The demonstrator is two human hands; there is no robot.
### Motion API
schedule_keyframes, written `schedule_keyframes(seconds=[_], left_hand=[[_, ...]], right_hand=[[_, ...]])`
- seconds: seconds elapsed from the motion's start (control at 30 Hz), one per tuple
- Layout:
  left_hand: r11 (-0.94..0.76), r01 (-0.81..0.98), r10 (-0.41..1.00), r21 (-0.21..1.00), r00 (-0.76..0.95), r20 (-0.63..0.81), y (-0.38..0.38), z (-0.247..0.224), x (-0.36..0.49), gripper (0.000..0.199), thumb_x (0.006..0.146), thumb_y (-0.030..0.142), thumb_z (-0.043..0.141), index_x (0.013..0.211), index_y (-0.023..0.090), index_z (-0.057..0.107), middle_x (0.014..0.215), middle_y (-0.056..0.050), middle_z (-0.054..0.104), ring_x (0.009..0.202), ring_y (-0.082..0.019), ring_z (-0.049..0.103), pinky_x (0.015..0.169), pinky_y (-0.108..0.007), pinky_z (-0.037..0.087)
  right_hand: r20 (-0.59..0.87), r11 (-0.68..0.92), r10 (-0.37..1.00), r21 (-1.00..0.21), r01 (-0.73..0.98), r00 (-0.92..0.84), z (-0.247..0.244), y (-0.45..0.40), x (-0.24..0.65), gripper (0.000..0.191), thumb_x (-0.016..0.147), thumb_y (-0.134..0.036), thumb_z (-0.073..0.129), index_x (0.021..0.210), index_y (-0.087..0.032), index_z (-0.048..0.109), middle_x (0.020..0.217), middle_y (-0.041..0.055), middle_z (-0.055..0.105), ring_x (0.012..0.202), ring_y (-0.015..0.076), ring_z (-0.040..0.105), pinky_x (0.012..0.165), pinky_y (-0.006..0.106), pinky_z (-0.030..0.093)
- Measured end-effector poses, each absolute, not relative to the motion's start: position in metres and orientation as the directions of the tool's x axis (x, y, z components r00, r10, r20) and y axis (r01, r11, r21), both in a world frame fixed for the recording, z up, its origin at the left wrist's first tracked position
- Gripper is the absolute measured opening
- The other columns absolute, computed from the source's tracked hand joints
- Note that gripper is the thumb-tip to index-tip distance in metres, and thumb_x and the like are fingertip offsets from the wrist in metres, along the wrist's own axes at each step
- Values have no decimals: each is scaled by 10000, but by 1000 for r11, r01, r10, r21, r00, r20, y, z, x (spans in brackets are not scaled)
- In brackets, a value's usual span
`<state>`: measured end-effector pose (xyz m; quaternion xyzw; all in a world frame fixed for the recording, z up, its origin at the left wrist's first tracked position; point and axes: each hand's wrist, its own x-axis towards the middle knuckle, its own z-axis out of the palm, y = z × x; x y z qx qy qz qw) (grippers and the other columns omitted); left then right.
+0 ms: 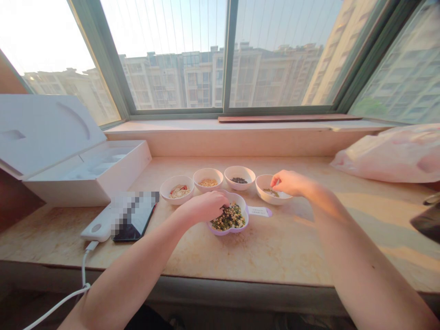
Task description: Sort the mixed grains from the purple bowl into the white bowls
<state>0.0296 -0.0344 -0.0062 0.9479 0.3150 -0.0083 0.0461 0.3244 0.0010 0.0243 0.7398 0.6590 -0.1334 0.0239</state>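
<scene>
My left hand (209, 205) reaches over the left side of a white bowl with a purple rim and handle (227, 232). Its fingers are closed at a mix of small yellow, green and dark grains (231, 216); whatever they grip is hidden. At the rightmost small white bowl (266, 199), the fingertips of my right hand (289, 182) are pinched together just inside, above a few greenish seeds (271, 192). I cannot make out what is between them. A paper label (258, 211) lies on the purple handle.
Beside that bowl stand other white bowls with black beans (238, 180), yellowish grains (208, 182) and pale pieces with red bits (179, 191). A phone (132, 227), corded white power bank (99, 227) and open white box (117, 176) lie left. A plastic bag (392, 153) sits right.
</scene>
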Motion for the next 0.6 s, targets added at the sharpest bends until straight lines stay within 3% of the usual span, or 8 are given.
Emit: schedule_keyframes(seconds=[0.17, 0.4, 0.6], left_hand=[[-759, 629, 624, 169, 776, -89, -36, -2, 32, 289, 893, 41, 489, 872, 190, 735, 992, -24, 746, 934, -154, 657, 866, -261, 504], [-760, 622, 616, 187, 782, -96, -37, -2, 35, 331, 872, 26, 454, 853, 181, 746, 978, -50, 739, 904, -166, 652, 814, -271, 481], [-756, 626, 627, 193, 777, -65, -38, 1, 34, 320, 895, 75, 493, 923, 202, 785, 985, -41, 758, 909, -174, 667, 779, -260, 478]], right_hand=[[-213, -150, 970, -146, 978, 117, 22, 2, 325, 197, 772, -219, 682, 925, -238, 805, 1016, 79, 792, 826, 227, 720, 685, 309, 489], [-125, -138, 985, -145, 980, 121, 18, 3, 322, 232, 812, -382, 691, 954, -253, 822, 1002, 97, 795, 821, 245, 720, 683, 322, 499], [-88, -119, 990, -141, 983, 107, 17, 1, 320, 259, 799, -402, 682, 956, -240, 810, 957, 95, 792, 818, 248, 711, 672, 318, 485]])
